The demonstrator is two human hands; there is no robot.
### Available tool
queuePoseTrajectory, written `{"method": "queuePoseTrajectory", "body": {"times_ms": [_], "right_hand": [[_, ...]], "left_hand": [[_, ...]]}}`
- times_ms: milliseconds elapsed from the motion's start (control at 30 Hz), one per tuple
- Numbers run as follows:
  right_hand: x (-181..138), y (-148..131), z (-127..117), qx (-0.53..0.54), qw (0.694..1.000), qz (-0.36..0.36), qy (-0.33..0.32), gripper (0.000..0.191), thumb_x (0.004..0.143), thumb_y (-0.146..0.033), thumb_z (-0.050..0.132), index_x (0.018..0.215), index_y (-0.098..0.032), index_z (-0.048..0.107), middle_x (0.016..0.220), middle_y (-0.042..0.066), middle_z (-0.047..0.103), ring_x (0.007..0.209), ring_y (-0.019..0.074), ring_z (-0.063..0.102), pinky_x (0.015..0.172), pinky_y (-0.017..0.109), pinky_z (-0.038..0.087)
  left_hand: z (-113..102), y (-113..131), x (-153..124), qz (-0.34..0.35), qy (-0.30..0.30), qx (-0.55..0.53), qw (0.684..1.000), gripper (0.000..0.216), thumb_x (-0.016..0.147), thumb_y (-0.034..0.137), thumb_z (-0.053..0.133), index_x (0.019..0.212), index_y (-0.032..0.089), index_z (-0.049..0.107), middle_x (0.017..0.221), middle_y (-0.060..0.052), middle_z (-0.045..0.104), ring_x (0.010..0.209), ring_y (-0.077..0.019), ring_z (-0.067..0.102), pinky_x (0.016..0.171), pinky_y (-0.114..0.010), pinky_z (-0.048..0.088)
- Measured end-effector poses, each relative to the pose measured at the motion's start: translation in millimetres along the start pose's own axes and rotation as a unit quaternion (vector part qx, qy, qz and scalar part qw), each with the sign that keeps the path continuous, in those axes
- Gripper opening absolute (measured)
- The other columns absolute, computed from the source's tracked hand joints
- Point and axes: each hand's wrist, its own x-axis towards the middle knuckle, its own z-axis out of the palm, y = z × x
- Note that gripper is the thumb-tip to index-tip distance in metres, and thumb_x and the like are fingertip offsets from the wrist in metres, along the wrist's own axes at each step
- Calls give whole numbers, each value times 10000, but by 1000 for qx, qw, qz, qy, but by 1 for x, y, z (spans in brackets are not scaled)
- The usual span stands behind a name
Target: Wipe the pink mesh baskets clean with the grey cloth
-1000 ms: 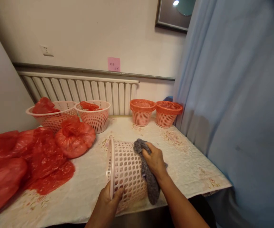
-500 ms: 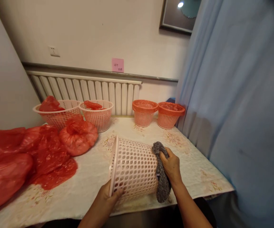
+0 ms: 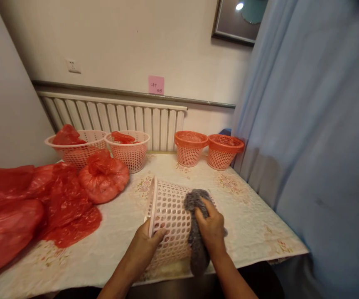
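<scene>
A pink plastic basket with a lattice wall lies on its side at the table's near edge, its mouth turned left. My left hand grips the rim, thumb on the outer wall and the other fingers hidden inside. Against the basket's side, toward its base, my right hand presses a dark grey cloth. The fingers are closed on the cloth, and one end of it hangs down over the near side of the basket.
Two pink baskets holding red plastic bags stand at the back left. Two smaller baskets lined with red plastic are at the back right. Filled red bags cover the table's left side. A blue curtain borders the right.
My right hand has moved left with the cloth, from the basket's base onto its side wall. My left hand has shifted slightly up along the rim.
</scene>
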Motion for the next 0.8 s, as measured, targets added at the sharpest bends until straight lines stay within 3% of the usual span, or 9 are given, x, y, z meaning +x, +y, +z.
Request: {"method": "queuePoseTrajectory", "body": {"times_ms": [167, 267, 433, 600, 800], "right_hand": [[-11, -62, 28, 63, 981, -177, -51, 389, 751, -132, 501, 1120, -168, 618, 1151, 77, 642, 1129, 201, 558, 1018, 371, 418], [-6, -71, 36, 88, 971, -209, -74, 414, 736, -112, 496, 1128, -181, 610, 1133, 64, 649, 1125, 187, 558, 1014, 355, 421], [22, -36, 30, 46, 987, -137, -74, 386, 778, -182, 509, 1151, -195, 609, 1153, 70, 642, 1090, 198, 581, 979, 348, 435], [52, 21, 4, 5, 998, -14, -60, 332, 796, -264, 487, 1092, -245, 635, 1053, 18, 684, 956, 199, 630, 862, 323, 469], [52, 60, -25, -23, 997, 71, -20, 328, 802, -349, 465, 1013, -197, 665, 895, 35, 709, 799, 191, 631, 733, 277, 460]], "left_hand": [[1, -13, 7, 53, -10, 0, 999, 316, 778, 282, 575, 1055, 132, 592, 942, -60, 710, 880, -235, 639, 797, -315, 501], [-1, -24, 10, 75, -3, 13, 997, 352, 802, 312, 555, 1101, 129, 576, 1038, -80, 704, 945, -246, 634, 856, -330, 488], [-2, -34, 6, 60, 8, 65, 996, 370, 805, 390, 570, 1077, 142, 606, 1037, -76, 719, 956, -252, 652, 858, -324, 496], [3, -38, -1, 51, 2, 79, 996, 338, 818, 403, 554, 1013, 137, 628, 1000, -89, 730, 916, -252, 665, 828, -326, 510], [5, -45, -9, 45, -11, 47, 998, 362, 823, 401, 552, 1079, 154, 618, 1069, -88, 712, 999, -260, 643, 915, -351, 478]]}}
